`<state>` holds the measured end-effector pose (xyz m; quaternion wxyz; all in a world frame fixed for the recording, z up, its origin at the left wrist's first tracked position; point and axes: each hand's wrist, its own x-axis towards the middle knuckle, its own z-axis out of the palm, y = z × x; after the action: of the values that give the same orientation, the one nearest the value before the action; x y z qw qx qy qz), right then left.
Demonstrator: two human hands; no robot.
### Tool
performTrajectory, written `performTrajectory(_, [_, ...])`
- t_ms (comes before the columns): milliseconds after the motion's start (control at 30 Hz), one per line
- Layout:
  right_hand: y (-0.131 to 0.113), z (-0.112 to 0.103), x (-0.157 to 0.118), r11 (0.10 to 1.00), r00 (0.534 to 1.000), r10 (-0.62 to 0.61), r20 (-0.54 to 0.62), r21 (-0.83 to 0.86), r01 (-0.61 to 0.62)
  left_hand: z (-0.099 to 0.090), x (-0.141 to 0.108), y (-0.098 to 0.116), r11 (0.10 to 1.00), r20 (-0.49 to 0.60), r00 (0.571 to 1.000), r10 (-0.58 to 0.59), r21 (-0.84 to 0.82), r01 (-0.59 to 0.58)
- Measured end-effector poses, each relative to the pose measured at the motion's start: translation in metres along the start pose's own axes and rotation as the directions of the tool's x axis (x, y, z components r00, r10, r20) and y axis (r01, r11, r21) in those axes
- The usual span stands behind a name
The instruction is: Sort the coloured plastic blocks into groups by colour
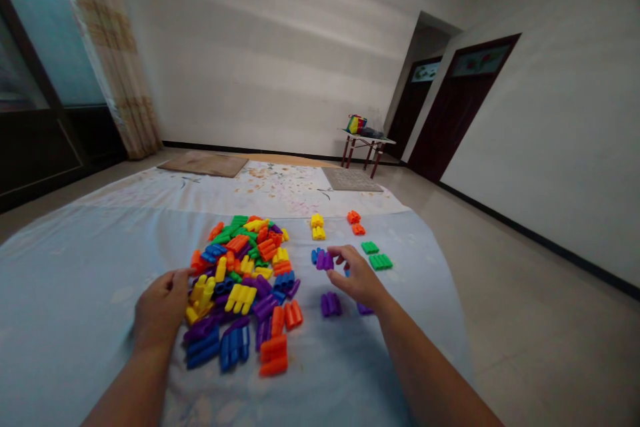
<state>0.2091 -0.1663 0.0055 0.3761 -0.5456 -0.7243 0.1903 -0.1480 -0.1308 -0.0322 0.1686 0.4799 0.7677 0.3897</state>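
A mixed pile of plastic blocks (241,298) in yellow, purple, blue, green and orange lies on the blue cloth. At its left edge rests my left hand (163,303), fingers curled together near an orange block; whether it grips anything is hidden. My right hand (356,275) holds a purple block (325,260) at its fingertips, with a blue block (315,255) just behind. Around it lie yellow blocks (318,227), orange blocks (354,217), green blocks (381,261) and a purple block (331,305). Another purple block (365,309) is partly covered by my right wrist.
A brown mat (204,163) and a grey mat (352,179) lie at the far side of the bed-like surface. Beyond stands a small table (367,139) with a colourful bag (357,123). Curtains hang at the left; dark doors are at the right.
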Motion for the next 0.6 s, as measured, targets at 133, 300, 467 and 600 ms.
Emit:
performTrajectory(133, [0.011,-0.018,-0.023,1.000,0.995,0.009,0.101,-0.001,-0.008,0.001,0.000,-0.002,1.000,-0.008,1.000,0.019,0.022,-0.019])
performTrajectory(300, [0.008,-0.021,-0.035,0.999,0.965,-0.027,0.260,-0.036,0.038,0.001,0.001,-0.004,0.998,-0.045,0.998,0.036,0.046,-0.034])
performTrajectory(467, [0.006,-0.019,-0.036,0.994,0.940,-0.006,0.342,-0.096,0.042,0.000,-0.001,0.000,0.997,-0.070,0.997,0.024,0.072,-0.019])
performTrajectory(600, [0.010,-0.020,-0.035,0.990,0.926,0.014,0.376,-0.132,0.038,0.000,-0.001,0.001,0.995,-0.064,0.998,0.017,0.096,-0.010])
